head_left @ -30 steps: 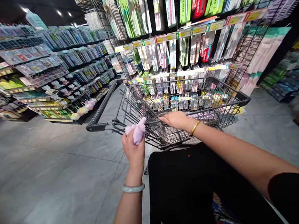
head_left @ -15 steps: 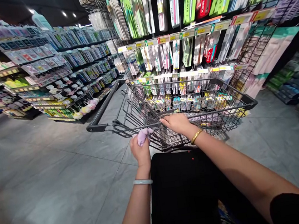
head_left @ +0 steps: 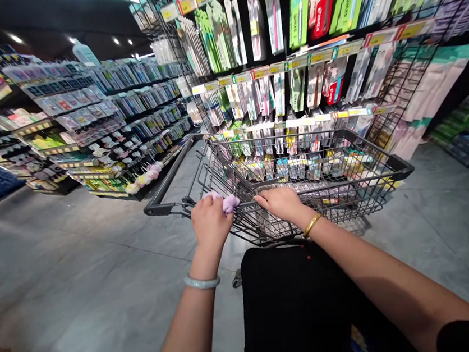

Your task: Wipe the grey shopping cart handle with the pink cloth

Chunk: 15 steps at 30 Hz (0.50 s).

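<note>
A black wire shopping cart stands straight in front of me, with several small packaged goods in its basket. My left hand is closed round a small fluffy lilac item and rests on the cart's near rim by the handle bar. My right hand lies on the same rim a little to the right, fingers curled over the wire. I wear a pale bangle on the left wrist and a gold one on the right. Black clothing fills the lower middle of the view.
A tall grid rack of hanging toothbrush packs with yellow price tags rises just beyond the cart. Long shelves of packaged goods run along the left of the aisle. Grey tiled floor stretches to the left and right.
My left hand has risen from in front of my body to the cart's rim, carrying the lilac item. The view has tilted up slightly; the right hand stays on the rim.
</note>
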Tool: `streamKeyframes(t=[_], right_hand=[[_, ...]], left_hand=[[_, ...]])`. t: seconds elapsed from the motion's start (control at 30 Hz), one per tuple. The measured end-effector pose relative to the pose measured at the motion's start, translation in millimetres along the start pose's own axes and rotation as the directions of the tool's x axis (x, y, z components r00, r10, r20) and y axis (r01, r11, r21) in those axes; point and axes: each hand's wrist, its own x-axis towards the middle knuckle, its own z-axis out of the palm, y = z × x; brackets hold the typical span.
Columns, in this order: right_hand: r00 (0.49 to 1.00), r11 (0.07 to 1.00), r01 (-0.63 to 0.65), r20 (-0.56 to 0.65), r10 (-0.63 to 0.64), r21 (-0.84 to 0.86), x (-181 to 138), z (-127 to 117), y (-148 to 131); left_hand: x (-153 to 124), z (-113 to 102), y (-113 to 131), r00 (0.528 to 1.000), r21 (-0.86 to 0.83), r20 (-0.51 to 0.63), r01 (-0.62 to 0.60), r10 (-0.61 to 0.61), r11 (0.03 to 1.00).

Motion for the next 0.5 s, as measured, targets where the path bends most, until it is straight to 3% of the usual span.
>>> streamKeyframes(t=[0.1, 0.23, 0.37, 0.5], right_hand=[[1.0, 1.0, -0.004, -0.009, 0.004, 0.018, -1.5, -0.2, -3.1], [1.0, 1.0, -0.007, -0.029, 0.008, 0.023, -3.1, -0.9, -4.8], [1.0, 1.0, -0.007, -0.018, 0.007, 0.011, -5.5, -1.8, -2.3], [0.999, 0.998, 0.042, -0.013, -0.042, 0.053, -6.3, -1.9, -0.9]], left_hand=[[30.3, -1.0, 7.3, 0.973, 0.073, 0.209, -0.121, 0.103, 0.99], [52.3, 9.6, 34.9, 0.912, -0.016, 0.396, -0.107, 0.105, 0.994], [46.8, 13.0, 44.8, 0.914, -0.112, 0.338, -0.198, 0.225, 0.974], [41.8, 1.9, 16.7, 0.94, -0.024, 0.317, -0.121, 0.123, 0.992]])
